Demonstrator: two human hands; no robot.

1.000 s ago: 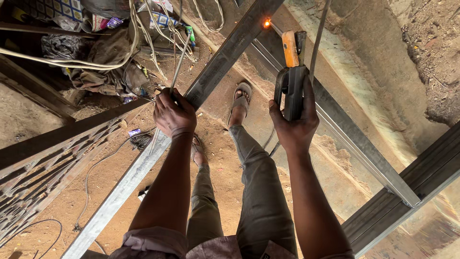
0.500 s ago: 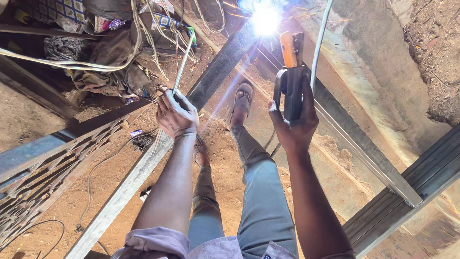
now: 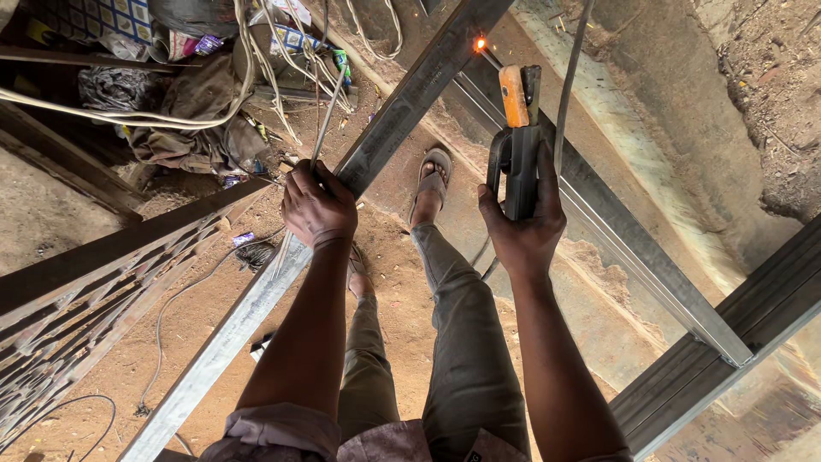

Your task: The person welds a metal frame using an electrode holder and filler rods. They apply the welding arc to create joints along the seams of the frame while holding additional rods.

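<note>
The bright arc flare has died to a small orange spark (image 3: 480,43) just beyond your right hand (image 3: 522,227), whose fingers grip the orange-tipped black electrode holder (image 3: 519,128); your left hand (image 3: 318,205) clasps thin welding rods (image 3: 327,120) against the long grey steel bar (image 3: 376,150).

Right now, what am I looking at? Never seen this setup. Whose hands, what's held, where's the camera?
One view, from a camera on the person's head, looking down past their own arms and legs to a dirt floor. The right hand has a grip on a welding electrode holder; its rod tip glows orange against a long metal bar. The left hand rests on that bar and holds spare thin rods. A metal grille lies left; cables and rags sit behind.
</note>
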